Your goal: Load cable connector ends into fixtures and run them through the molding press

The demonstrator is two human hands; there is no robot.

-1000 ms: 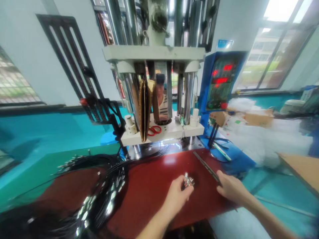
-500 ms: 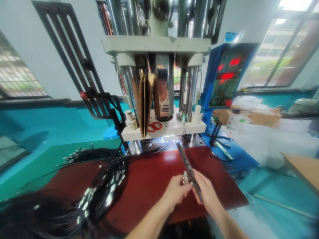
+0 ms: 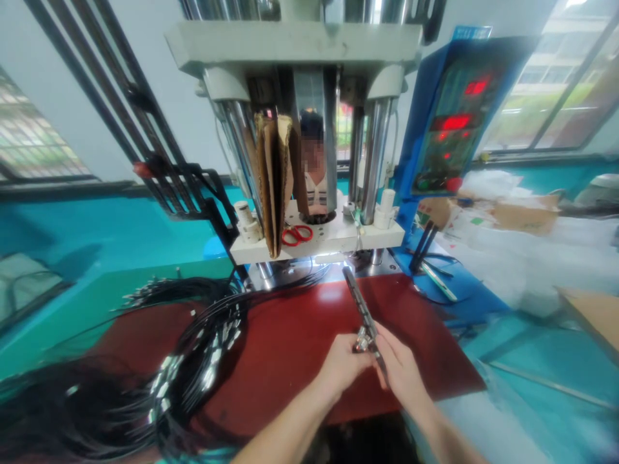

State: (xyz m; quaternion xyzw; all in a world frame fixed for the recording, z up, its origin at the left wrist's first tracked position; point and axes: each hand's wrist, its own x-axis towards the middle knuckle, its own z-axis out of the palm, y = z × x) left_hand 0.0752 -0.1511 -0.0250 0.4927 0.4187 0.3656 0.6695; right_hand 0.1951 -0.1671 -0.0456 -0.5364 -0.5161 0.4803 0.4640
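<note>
My right hand (image 3: 400, 366) is closed around a long dark metal bar (image 3: 356, 296), which slants away from me above the red-brown tabletop. My left hand (image 3: 344, 365) is closed on a small bunch of shiny metal pieces (image 3: 360, 339) against the bar's left side. Those pieces look like connector ends, but they are too small to name surely. My left fingertips are partly hidden behind the bar. Beyond its far end stands the white press (image 3: 316, 243), with a lit gap under its plate.
Coiled black cables (image 3: 213, 335) with pale metal ends lie on the left of the red-brown board (image 3: 285, 361). Red-handled scissors (image 3: 296, 235) and folded cardboard (image 3: 275, 187) rest on the press plate. A blue control box (image 3: 438, 122) stands right, near a cutter knife (image 3: 440, 282) and white bags (image 3: 522, 258).
The view has come closer to the press and tipped down. Both hands still hold the bar and metal pieces together; more of the metal pieces shows beside the bar.
</note>
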